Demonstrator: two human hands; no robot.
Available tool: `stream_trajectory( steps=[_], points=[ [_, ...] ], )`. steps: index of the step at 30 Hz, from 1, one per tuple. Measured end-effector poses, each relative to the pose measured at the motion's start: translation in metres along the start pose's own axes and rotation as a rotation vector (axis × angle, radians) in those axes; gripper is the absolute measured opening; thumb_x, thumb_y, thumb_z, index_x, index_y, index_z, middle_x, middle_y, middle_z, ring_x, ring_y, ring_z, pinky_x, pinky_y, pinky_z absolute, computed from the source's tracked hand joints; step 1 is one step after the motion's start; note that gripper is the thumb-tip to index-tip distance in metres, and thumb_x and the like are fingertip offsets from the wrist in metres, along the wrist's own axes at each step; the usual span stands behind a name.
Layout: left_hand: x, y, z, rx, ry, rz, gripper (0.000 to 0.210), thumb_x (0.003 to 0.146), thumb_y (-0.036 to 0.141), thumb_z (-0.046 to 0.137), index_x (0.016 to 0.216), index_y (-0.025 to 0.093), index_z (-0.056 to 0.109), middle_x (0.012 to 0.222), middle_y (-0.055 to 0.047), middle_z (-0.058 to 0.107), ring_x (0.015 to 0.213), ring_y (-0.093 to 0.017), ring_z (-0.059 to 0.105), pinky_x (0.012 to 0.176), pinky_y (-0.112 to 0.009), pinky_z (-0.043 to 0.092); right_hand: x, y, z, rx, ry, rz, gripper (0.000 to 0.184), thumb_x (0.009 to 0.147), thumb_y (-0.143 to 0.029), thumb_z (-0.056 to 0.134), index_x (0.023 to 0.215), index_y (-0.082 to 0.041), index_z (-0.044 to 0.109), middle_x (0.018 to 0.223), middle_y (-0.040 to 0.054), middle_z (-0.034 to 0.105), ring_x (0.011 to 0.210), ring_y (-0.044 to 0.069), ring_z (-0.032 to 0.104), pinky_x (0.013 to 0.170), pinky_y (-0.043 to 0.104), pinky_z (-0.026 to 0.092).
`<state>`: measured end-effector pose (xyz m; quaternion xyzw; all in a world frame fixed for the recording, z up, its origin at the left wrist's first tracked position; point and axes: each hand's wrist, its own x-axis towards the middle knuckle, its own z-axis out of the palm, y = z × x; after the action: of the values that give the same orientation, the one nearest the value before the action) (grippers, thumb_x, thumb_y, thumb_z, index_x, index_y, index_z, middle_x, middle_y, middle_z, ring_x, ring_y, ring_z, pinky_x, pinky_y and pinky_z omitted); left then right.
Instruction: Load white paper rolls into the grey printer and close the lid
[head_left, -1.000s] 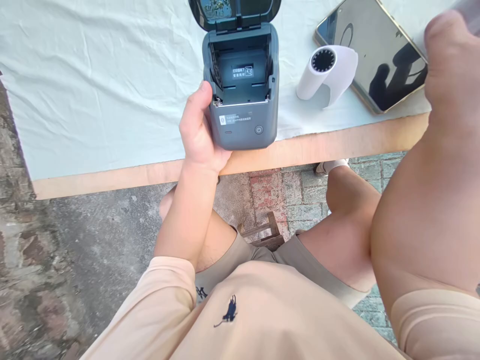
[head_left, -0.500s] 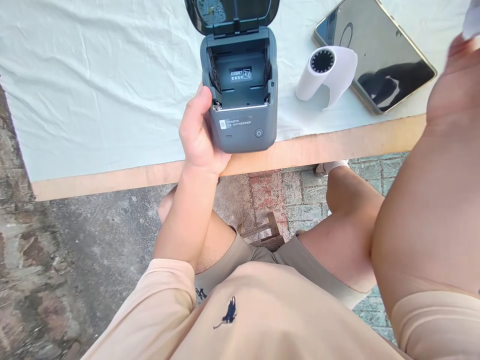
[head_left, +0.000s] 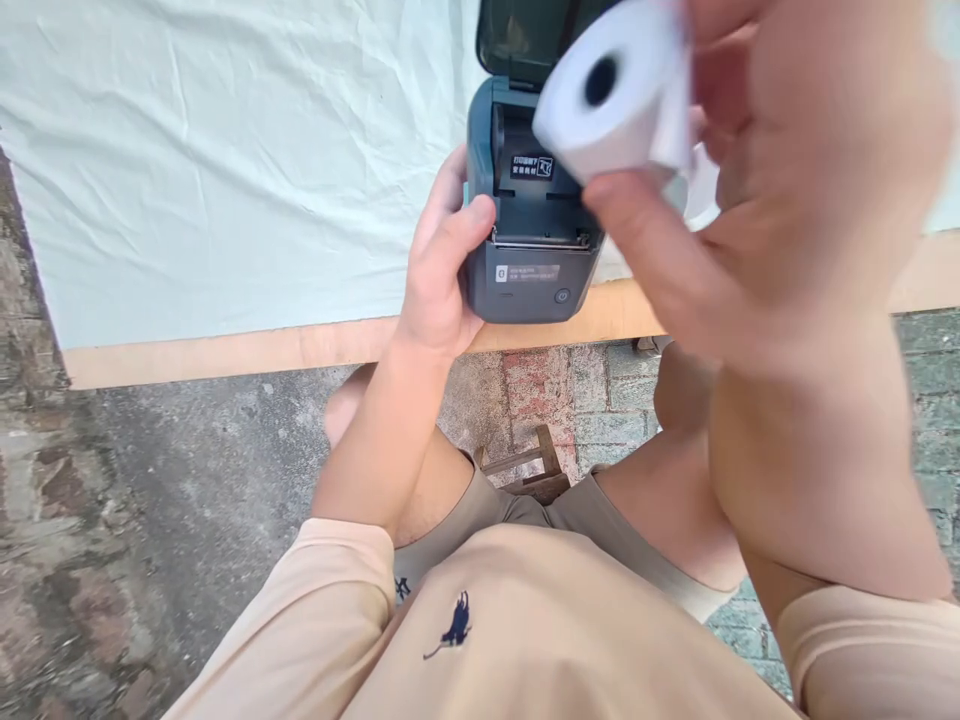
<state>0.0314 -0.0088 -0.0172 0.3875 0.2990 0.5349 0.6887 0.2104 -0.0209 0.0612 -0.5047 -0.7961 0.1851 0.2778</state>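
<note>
A dark grey label printer (head_left: 534, 297) tilts up over the table's front edge, its see-through lid (head_left: 517, 42) raised and the bay inside visible. My left hand (head_left: 444, 262) grips the printer's left side, thumb on the rim of the bay. At the upper right, my right hand (head_left: 795, 210) pinches a white paper roll (head_left: 637, 105) with a dark core hole. This roll is close above the right part of the bay and covers some of it and of the lid. Motion blurs both roll and right hand.
A white cloth (head_left: 225, 180) covers the table, with a bare wooden edge (head_left: 322, 342) at the front. Behind my right hand, a bit of another white roll (head_left: 703, 185) shows. My legs and a wooden stool (head_left: 551, 460) are below.
My right hand has swung in from the far right with a paper roll, over to the printer. My left hand has shifted the printer right. The phone is now hidden from sight.
</note>
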Motion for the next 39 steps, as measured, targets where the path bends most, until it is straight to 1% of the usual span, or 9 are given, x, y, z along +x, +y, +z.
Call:
stream_trajectory(
  steps=[3, 6, 12, 18, 22, 27, 29, 31, 39],
  points=[
    [-0.002, 0.000, 0.002, 0.025, 0.025, -0.013, 0.044, 0.068, 0.048, 0.067, 0.106, 0.028, 0.059, 0.103, -0.002, 0.070, 0.122, -0.037, 0.052, 0.090, -0.036, 0.048, 0.006, -0.010, 0.006, -0.224, -0.036, -0.077, 0.035, 0.086, -0.028, 0.046, 0.120, -0.019, 0.049, 0.117, 0.0037, 0.058, 0.104, 0.017, 0.059, 0.086, 0.034, 0.047],
    [-0.004, 0.001, 0.005, 0.028, 0.054, -0.029, 0.041, 0.067, 0.049, 0.067, 0.102, 0.030, 0.059, 0.101, -0.001, 0.070, 0.125, -0.036, 0.051, 0.091, -0.036, 0.049, 0.011, -0.013, 0.010, -0.394, -0.059, 0.013, 0.029, 0.084, -0.027, 0.042, 0.111, -0.020, 0.053, 0.104, 0.0018, 0.060, 0.094, 0.018, 0.060, 0.081, 0.036, 0.043],
    [-0.003, -0.001, 0.005, 0.005, 0.044, -0.032, 0.042, 0.066, 0.051, 0.068, 0.101, 0.031, 0.059, 0.094, -0.003, 0.070, 0.128, -0.036, 0.050, 0.095, -0.040, 0.050, 0.016, -0.008, 0.020, -0.397, -0.094, 0.112, 0.020, 0.082, -0.025, 0.047, 0.098, -0.023, 0.060, 0.088, -0.0012, 0.067, 0.088, 0.020, 0.064, 0.088, 0.043, 0.044],
    [-0.006, 0.004, 0.008, -0.030, -0.022, -0.020, 0.031, 0.078, 0.040, 0.058, 0.107, 0.029, 0.055, 0.092, 0.002, 0.063, 0.118, -0.024, 0.060, 0.096, -0.040, 0.052, 0.008, 0.000, 0.025, -0.357, 0.118, -0.083, 0.012, 0.083, -0.023, 0.050, 0.079, -0.026, 0.061, 0.075, -0.0050, 0.068, 0.075, 0.017, 0.062, 0.077, 0.039, 0.045],
    [-0.004, 0.003, 0.008, -0.067, -0.013, 0.017, 0.042, 0.077, 0.045, 0.057, 0.116, 0.032, 0.048, 0.108, 0.003, 0.062, 0.120, -0.026, 0.060, 0.094, -0.042, 0.053, 0.001, 0.001, 0.027, -0.263, 0.170, -0.268, 0.015, 0.088, -0.023, 0.049, 0.075, -0.026, 0.056, 0.081, -0.0083, 0.069, 0.076, 0.015, 0.065, 0.073, 0.037, 0.040],
    [0.001, -0.001, 0.001, -0.083, -0.067, 0.045, 0.036, 0.075, 0.041, 0.056, 0.109, 0.031, 0.049, 0.116, 0.004, 0.060, 0.134, -0.029, 0.049, 0.095, -0.042, 0.051, -0.001, 0.005, 0.031, -0.129, 0.165, -0.398, 0.010, 0.083, -0.015, 0.058, 0.081, -0.025, 0.054, 0.092, -0.0076, 0.071, 0.089, 0.015, 0.067, 0.076, 0.034, 0.044],
    [0.001, -0.002, 0.000, -0.098, -0.087, 0.062, 0.044, 0.069, 0.041, 0.063, 0.111, 0.037, 0.047, 0.112, 0.004, 0.063, 0.127, -0.027, 0.053, 0.078, -0.035, 0.055, -0.001, 0.007, 0.032, -0.116, 0.159, -0.396, 0.010, 0.084, -0.015, 0.057, 0.081, -0.024, 0.054, 0.094, -0.0068, 0.071, 0.092, 0.015, 0.067, 0.079, 0.034, 0.046],
    [0.001, -0.002, 0.001, -0.087, -0.069, 0.039, 0.047, 0.069, 0.037, 0.066, 0.111, 0.037, 0.047, 0.106, 0.003, 0.063, 0.121, -0.025, 0.057, 0.073, -0.032, 0.053, -0.002, 0.008, 0.034, -0.143, 0.144, -0.365, 0.010, 0.086, -0.019, 0.055, 0.078, -0.024, 0.056, 0.094, -0.0065, 0.072, 0.089, 0.013, 0.068, 0.080, 0.033, 0.048],
    [0.001, -0.004, 0.002, -0.080, -0.071, 0.040, 0.056, 0.066, 0.028, 0.069, 0.116, 0.039, 0.044, 0.100, 0.006, 0.063, 0.095, -0.017, 0.064, 0.078, -0.032, 0.050, -0.002, 0.003, 0.039, -0.102, 0.107, -0.307, 0.013, 0.087, -0.033, 0.058, 0.082, -0.023, 0.065, 0.105, -0.0038, 0.071, 0.097, 0.020, 0.065, 0.087, 0.045, 0.046]
  ],
)
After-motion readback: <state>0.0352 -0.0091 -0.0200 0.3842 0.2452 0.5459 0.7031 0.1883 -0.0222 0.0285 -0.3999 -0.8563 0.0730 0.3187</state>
